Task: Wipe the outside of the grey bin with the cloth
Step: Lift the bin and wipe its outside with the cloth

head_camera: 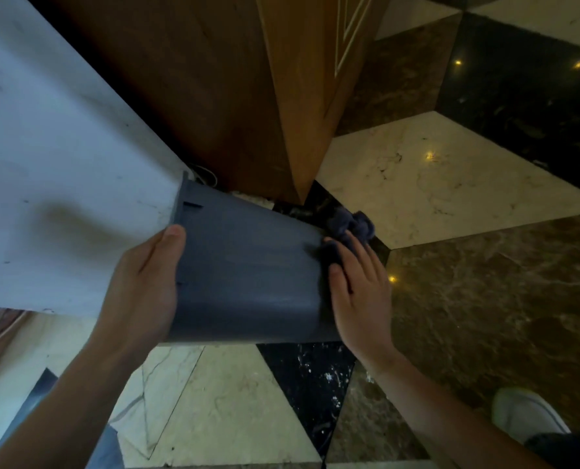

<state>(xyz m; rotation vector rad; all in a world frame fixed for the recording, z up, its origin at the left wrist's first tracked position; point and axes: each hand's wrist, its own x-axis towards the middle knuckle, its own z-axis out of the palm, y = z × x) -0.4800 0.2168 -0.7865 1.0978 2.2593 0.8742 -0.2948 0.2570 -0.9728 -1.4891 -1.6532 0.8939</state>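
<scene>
The grey bin [248, 265] is held on its side above the floor, its rim to the left and its base to the right. My left hand [143, 286] grips the rim end, thumb on the outer wall. My right hand [356, 282] presses a dark blue cloth [349, 226] against the bin's base end; the cloth bunches out above my fingers. The bin's inside is hidden.
A white wall [55, 164] fills the left. A wooden cabinet corner [248, 96] stands just behind the bin. The floor is polished marble in cream, brown and black tiles [451, 184]. A white shoe [525, 418] shows at the lower right.
</scene>
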